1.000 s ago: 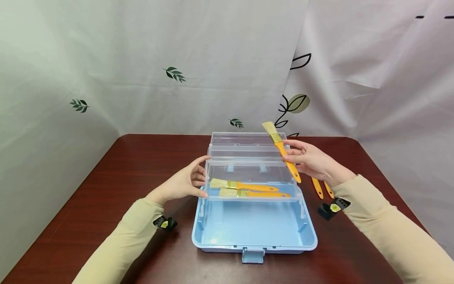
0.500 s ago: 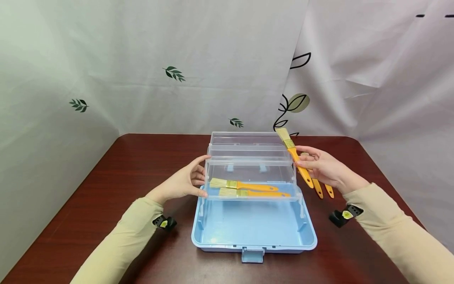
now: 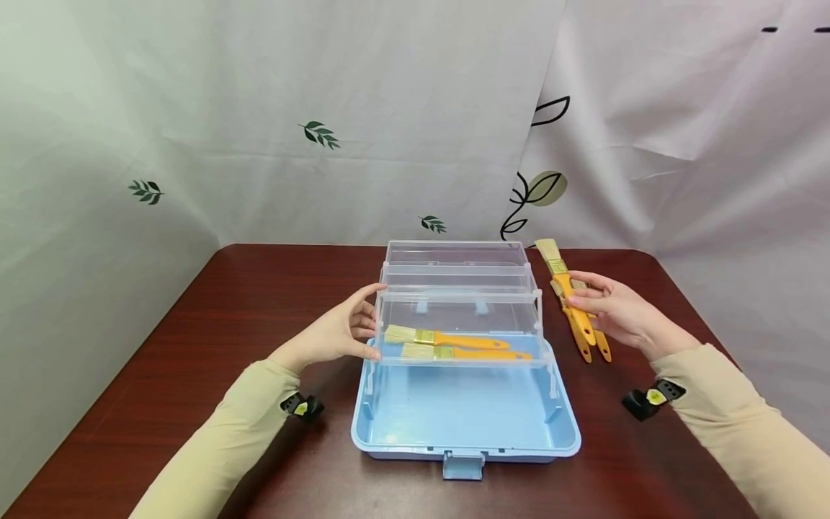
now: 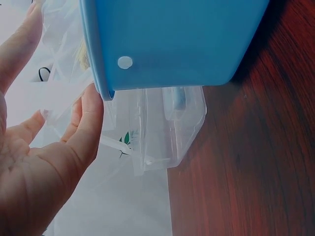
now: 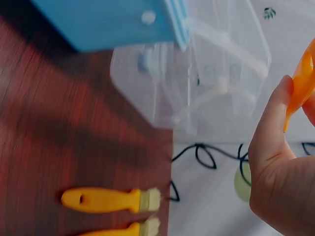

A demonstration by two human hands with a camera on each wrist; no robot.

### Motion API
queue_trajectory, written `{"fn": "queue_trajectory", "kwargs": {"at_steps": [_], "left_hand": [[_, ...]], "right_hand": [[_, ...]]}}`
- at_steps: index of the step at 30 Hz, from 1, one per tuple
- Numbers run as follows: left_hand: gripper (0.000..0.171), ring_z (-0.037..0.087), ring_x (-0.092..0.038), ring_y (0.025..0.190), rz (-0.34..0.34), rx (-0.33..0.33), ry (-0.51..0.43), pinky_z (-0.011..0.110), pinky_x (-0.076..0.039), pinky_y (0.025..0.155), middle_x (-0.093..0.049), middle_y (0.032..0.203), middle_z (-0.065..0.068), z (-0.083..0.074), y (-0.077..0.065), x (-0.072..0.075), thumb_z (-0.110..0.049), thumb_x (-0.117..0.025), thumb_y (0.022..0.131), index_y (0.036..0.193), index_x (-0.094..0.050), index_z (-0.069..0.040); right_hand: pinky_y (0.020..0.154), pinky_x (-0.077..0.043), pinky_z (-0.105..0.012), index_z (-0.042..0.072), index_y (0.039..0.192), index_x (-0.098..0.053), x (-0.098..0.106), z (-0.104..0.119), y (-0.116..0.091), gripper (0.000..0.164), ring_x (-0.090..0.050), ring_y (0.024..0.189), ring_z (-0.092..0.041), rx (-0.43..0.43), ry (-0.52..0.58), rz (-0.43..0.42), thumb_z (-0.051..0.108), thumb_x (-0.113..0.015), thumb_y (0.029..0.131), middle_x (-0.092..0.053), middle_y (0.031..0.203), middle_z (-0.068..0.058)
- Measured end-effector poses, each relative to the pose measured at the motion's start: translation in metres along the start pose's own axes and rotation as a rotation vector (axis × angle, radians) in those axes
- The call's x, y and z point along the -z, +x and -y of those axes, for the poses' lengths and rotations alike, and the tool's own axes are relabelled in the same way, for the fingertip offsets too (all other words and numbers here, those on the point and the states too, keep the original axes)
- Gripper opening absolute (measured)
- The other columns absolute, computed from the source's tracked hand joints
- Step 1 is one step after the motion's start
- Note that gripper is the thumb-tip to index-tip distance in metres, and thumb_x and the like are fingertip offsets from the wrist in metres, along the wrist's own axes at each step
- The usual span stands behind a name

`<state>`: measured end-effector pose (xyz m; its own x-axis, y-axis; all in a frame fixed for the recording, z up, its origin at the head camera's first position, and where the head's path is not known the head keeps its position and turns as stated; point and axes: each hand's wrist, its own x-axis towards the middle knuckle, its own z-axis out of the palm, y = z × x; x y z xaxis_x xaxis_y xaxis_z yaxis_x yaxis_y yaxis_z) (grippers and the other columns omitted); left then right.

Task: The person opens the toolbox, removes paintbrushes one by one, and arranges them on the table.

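Note:
In the head view my right hand pinches a paintbrush by its yellow handle, bristles up and away, to the right of the box. Two more paintbrushes lie on the table below it; one paintbrush shows plainly in the right wrist view. My left hand grips the left end of a clear tray, thumb at its front corner and index finger at its rear. Inside that tray lie an upper paintbrush and a lower paintbrush, both pointing bristles left.
The tray belongs to an open light-blue toolbox with its latch hanging at the front. Further clear tiers rise behind. A dark red wooden table carries everything, with a pale patterned curtain behind.
My right hand has carried its paintbrush rightward and slightly down, from over the clear trays to over the two brushes on the table. The left hand and toolbox have stayed put.

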<state>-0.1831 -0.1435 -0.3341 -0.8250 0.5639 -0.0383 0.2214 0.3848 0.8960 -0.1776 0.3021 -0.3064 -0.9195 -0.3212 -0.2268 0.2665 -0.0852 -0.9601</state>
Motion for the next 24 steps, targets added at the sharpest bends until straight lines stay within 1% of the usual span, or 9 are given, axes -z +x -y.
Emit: {"fn": "queue_trajectory", "kwargs": {"at_steps": [2,5,11,14,16,22,24], "left_hand": [[0.106,0.023,-0.055,0.097,0.0,-0.001,0.0,0.03,-0.052,0.089,-0.046,0.109,0.016,0.0,0.0,0.0,-0.012,-0.084,0.069,0.15,-0.017,-0.016],[0.106,0.023,-0.055,0.096,-0.001,-0.004,0.001,0.029,-0.052,0.089,-0.047,0.109,0.016,0.0,0.0,0.0,-0.012,-0.084,0.069,0.15,-0.017,-0.016],[0.106,0.023,-0.056,0.097,-0.002,-0.005,-0.014,0.029,-0.052,0.089,-0.047,0.11,0.016,0.001,0.001,0.0,-0.012,-0.085,0.069,0.15,-0.017,-0.016],[0.106,0.023,-0.055,0.096,-0.003,-0.003,-0.017,0.03,-0.052,0.089,-0.046,0.11,0.016,0.001,0.0,0.0,-0.012,-0.085,0.069,0.15,-0.017,-0.016],[0.106,0.023,-0.055,0.096,-0.003,-0.004,-0.018,0.031,-0.052,0.089,-0.046,0.11,0.016,0.002,0.0,0.0,-0.013,-0.085,0.069,0.15,-0.017,-0.015],[0.106,0.023,-0.055,0.096,-0.003,-0.005,-0.015,0.031,-0.052,0.089,-0.046,0.11,0.016,0.002,0.0,0.0,-0.015,-0.085,0.068,0.15,-0.017,-0.015],[0.106,0.023,-0.055,0.096,-0.004,-0.004,-0.014,0.031,-0.052,0.089,-0.046,0.11,0.016,0.003,0.0,0.0,-0.015,-0.085,0.068,0.15,-0.017,-0.016]], "right_hand": [[0.071,-0.053,-0.024,0.027,0.113,-0.053,0.007,-0.002,-0.002,0.03,-0.066,0.084,-0.008,0.011,0.028,0.001,0.004,-0.055,0.094,-0.068,0.092,0.006],[0.072,-0.053,-0.025,0.028,0.112,-0.053,0.017,-0.004,-0.004,0.03,-0.065,0.086,-0.008,0.024,0.044,-0.003,0.004,-0.055,0.094,-0.067,0.094,0.006],[0.074,-0.054,-0.024,0.025,0.117,-0.043,0.037,-0.009,-0.005,0.032,-0.065,0.086,-0.007,0.025,0.044,-0.05,0.005,-0.055,0.094,-0.066,0.096,0.009],[0.073,-0.053,-0.022,0.025,0.119,-0.04,0.046,-0.012,-0.004,0.036,-0.064,0.087,-0.004,0.014,0.011,-0.09,0.006,-0.056,0.094,-0.065,0.095,0.011],[0.072,-0.052,-0.02,0.027,0.121,-0.039,0.053,-0.014,-0.004,0.038,-0.063,0.088,-0.001,0.007,-0.034,-0.118,0.008,-0.058,0.093,-0.064,0.094,0.014],[0.069,-0.051,-0.018,0.03,0.12,-0.039,0.075,-0.022,-0.008,0.04,-0.063,0.084,0.003,-0.013,-0.126,-0.172,0.009,-0.059,0.093,-0.063,0.09,0.017],[0.069,-0.051,-0.017,0.029,0.127,-0.037,0.081,-0.025,-0.009,0.044,-0.062,0.084,0.005,-0.026,-0.181,-0.183,0.011,-0.059,0.093,-0.061,0.09,0.021]]}}
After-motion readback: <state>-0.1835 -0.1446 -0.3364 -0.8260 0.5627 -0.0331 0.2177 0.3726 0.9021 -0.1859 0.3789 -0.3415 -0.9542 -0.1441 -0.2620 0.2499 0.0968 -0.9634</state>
